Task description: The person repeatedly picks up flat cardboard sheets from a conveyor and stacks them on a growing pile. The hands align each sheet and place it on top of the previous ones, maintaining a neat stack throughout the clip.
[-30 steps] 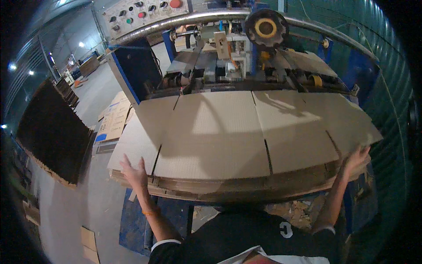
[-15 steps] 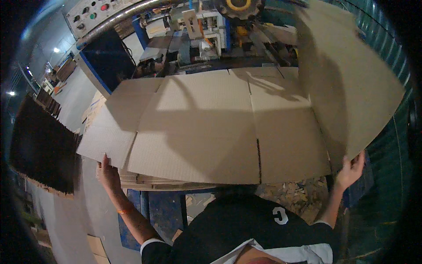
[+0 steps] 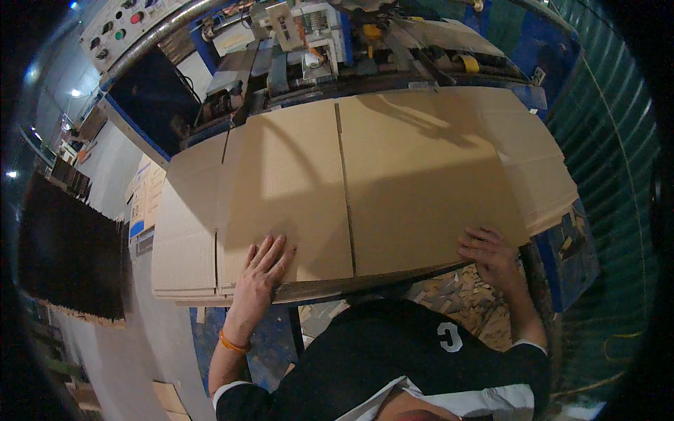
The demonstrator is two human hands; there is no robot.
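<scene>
Head view: one brown sheet [image 3: 414, 182] is found lying on the stack [image 3: 186, 245], on the near side of the machine [image 3: 298, 91], with its far edge close to the machine's dark front bar. Two broad panels, parted by a dark slot line, are presented uppermost; paler card is exposed at either end.

The left hand [image 3: 263, 270] is laid on the sheet near the edge away from the machine, fingers spread; nothing is seen to be grasped by it. The right hand [image 3: 491, 256] is rested on the same edge, farther right, its fingers over the top face. Whether the edge is pinched there cannot be told, as the thumb is hidden.

Progress: placement on the stack is judged done, and the sheet is judged to be folded over, though its lower layer is not clearly shown. Flush alignment is judged outstanding, since the near edges of sheet and stack are not in line. No finished count can be established.

Scraps [image 3: 456, 295] are noted below the sheet, on the side away from the machine. A dark pile [image 3: 70, 245] is noted left of the machine.
</scene>
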